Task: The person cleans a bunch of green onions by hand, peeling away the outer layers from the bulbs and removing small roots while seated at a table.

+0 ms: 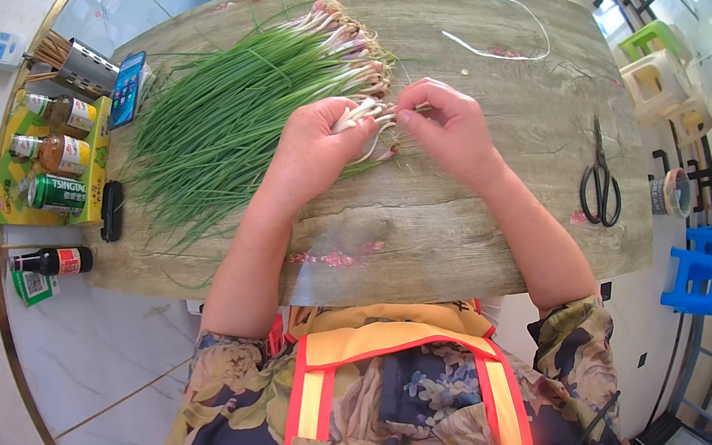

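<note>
A broad bundle of spring onions [227,117] lies on the wood-patterned table [440,223], green leaves to the left and pale, purplish bulbs with stringy roots to the right. Over its near right edge, my left hand [319,144] grips several peeled white spring onion stems [356,114] between thumb and fingers. Just to their right, the thumb and index finger of my right hand [446,131] pinch the thin end of a spring onion; the fingers partly hide it. A loose purplish bulb [392,151] shows below the gap between my hands.
Black-handled scissors [598,184] lie at the right, and a white strip [498,59] curls at the far right. Along the left stand a phone [127,89], sauce bottles [55,155], a green can [56,193], a dark bottle [52,261] and a chopstick holder [86,68].
</note>
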The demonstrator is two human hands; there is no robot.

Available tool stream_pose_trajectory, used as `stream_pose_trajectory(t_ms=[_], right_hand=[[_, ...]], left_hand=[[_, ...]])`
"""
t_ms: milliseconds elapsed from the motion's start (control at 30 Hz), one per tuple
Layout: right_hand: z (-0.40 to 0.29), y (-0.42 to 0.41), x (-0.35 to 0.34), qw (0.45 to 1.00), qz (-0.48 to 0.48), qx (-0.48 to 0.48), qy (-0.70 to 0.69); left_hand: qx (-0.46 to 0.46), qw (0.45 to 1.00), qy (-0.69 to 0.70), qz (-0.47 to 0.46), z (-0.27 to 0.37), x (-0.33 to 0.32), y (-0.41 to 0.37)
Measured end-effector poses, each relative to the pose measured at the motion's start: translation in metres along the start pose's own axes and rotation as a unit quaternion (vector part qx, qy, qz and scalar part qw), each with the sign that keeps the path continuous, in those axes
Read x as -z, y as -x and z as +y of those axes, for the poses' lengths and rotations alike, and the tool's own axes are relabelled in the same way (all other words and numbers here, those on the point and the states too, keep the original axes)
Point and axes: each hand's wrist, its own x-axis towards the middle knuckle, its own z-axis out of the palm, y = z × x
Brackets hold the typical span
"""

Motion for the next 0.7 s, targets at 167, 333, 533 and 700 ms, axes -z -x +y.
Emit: stream_pose_trajectory(t_ms=[167, 333, 533, 700], right_hand=[[0.011, -0.004, 0.014, 0.993, 0.049, -0.078, -0.077], [0.019, -0.008, 0.020, 0.997, 0.080, -0.022, -0.005], [-0.005, -0.004, 0.002, 0.966, 0.033, 0.143, 0.213], [-0.007, -0.001, -0.004, 0.957, 0.017, 0.153, 0.246]], left_hand=[[0.012, 0.999, 0.049, 0.017, -0.001, 0.003, -0.003], [0.042, 0.995, 0.086, 0.006, 0.002, 0.007, -0.005], [0.021, 0.998, 0.060, 0.010, -0.003, -0.003, -0.004], [-0.009, 1.000, 0.018, -0.002, -0.008, -0.012, -0.001]])
